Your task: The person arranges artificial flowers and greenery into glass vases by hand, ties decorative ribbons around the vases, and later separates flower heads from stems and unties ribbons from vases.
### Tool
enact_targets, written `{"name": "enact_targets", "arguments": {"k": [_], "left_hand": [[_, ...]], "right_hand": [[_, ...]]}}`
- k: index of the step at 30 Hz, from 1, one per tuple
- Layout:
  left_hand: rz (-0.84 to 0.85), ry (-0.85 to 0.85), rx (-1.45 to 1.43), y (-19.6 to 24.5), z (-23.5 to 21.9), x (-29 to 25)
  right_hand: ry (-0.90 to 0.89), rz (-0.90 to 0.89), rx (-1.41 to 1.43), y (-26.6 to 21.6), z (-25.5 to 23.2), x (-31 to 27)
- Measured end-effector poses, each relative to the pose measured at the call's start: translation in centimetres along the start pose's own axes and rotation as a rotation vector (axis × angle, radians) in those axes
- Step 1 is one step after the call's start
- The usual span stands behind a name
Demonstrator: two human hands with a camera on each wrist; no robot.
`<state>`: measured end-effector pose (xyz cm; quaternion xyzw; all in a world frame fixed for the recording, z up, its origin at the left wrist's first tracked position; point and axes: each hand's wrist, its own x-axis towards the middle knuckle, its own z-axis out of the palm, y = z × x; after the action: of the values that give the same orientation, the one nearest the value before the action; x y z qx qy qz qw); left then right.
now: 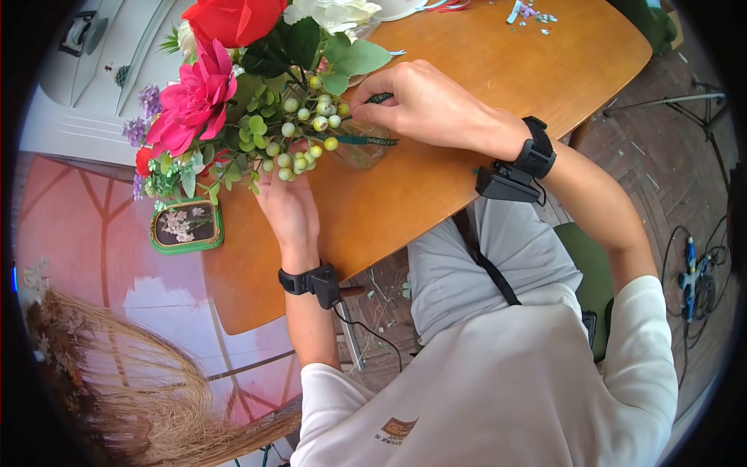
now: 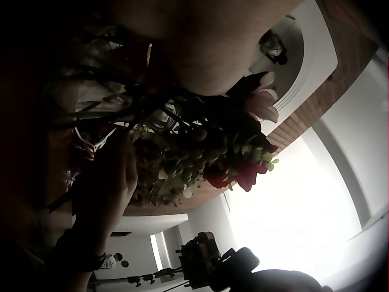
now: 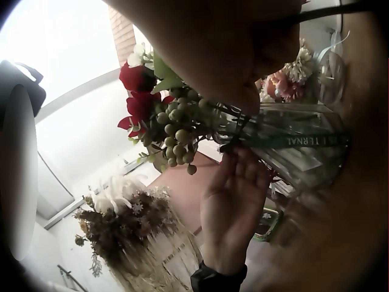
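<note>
A clear glass vase [image 3: 304,118] holds a bouquet with a red rose [image 1: 237,19], a magenta flower [image 1: 191,109] and a sprig of pale green berries [image 1: 319,123]. Around the vase's neck runs a dark green ribbon [image 3: 298,141] with light lettering, one tail lying down along the glass. From the right, my right hand [image 1: 424,101] pinches the other part of the ribbon close to the neck. Under the blooms, my left hand [image 1: 288,206] is palm up, its fingertips pinching the ribbon at the neck in the right wrist view. Flowers partly cover its fingers in the head view.
A small green-framed picture [image 1: 187,247] lies by the left edge of the wooden table [image 1: 436,183]. A dried grass bundle [image 1: 148,373] stands at lower left. Paper scraps [image 1: 533,14] lie at the table's far side. More pink flowers [image 3: 285,85] stand behind the vase.
</note>
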<state>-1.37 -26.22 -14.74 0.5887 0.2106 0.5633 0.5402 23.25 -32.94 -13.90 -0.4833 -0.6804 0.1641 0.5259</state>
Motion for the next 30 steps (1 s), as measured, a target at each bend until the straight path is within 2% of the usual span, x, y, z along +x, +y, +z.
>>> {"name": "enact_targets", "arguments": {"k": [4, 6, 10, 12, 13, 15, 16, 18, 19, 20, 22, 23, 24, 26, 28, 30], "left_hand": [[-0.018, 0.01, -0.049, -0.1, 0.5, 0.0], [-0.021, 0.034, -0.059, -0.1, 0.6, 0.1], [-0.007, 0.005, -0.038, 0.1, 0.6, 0.1], [-0.043, -0.067, -0.069, 0.0, 0.3, 0.1], [-0.027, -0.087, -0.088, -0.5, 0.0, 0.2], [-0.038, -0.061, -0.149, -0.8, -0.3, 0.2], [-0.06, -0.068, -0.204, -0.9, -0.3, 0.1], [-0.026, -0.041, -0.236, -0.9, 0.1, 0.1], [-0.061, -0.081, -0.232, -0.9, 0.2, 0.2], [-0.089, -0.121, -0.232, -0.6, 0.3, 0.1], [-0.054, -0.085, -0.28, 0.1, 1.4, -0.2], [-0.093, -0.098, -0.291, 0.2, 1.5, -0.2], [-0.135, -0.116, -0.299, 0.3, 1.5, -0.1], [-0.114, -0.098, -0.303, 0.3, 1.3, 0.2], [-0.188, -0.154, -0.295, 0.4, 1.0, 0.4], [-0.179, -0.14, -0.309, 0.7, 1.2, 0.4]], "right_hand": [[-0.019, 0.032, 0.032, -0.4, 0.3, 0.1], [0.041, -0.015, 0.053, -0.3, 0.9, 0.1], [0.031, -0.032, -0.024, -1.5, 1.7, 0.0], [0.09, -0.068, -0.116, -2.1, 2.2, 0.0], [0.061, -0.083, -0.116, -2.2, 2.5, 0.2], [0.041, 0.029, -0.195, -2.0, 2.7, 0.5], [0.004, 0.007, -0.204, -2.0, 2.6, 0.6], [0.049, 0.027, -0.113, -2.4, 2.3, 0.6], [0.002, 0.111, -0.132, -3.4, 2.0, 0.7], [-0.046, 0.08, -0.155, -3.6, 2.0, 0.7], [-0.009, 0.179, -0.14, -3.1, 2.2, 0.7], [0.034, 0.132, -0.096, -2.6, 2.5, 0.7], [-0.001, 0.106, -0.118, -2.1, 2.6, 0.7], [-0.022, 0.219, -0.183, -1.6, 2.5, 0.7], [-0.046, 0.193, -0.155, -1.9, 2.5, 0.7], [-0.057, 0.201, -0.119, -2.1, 2.5, 0.7]]}}
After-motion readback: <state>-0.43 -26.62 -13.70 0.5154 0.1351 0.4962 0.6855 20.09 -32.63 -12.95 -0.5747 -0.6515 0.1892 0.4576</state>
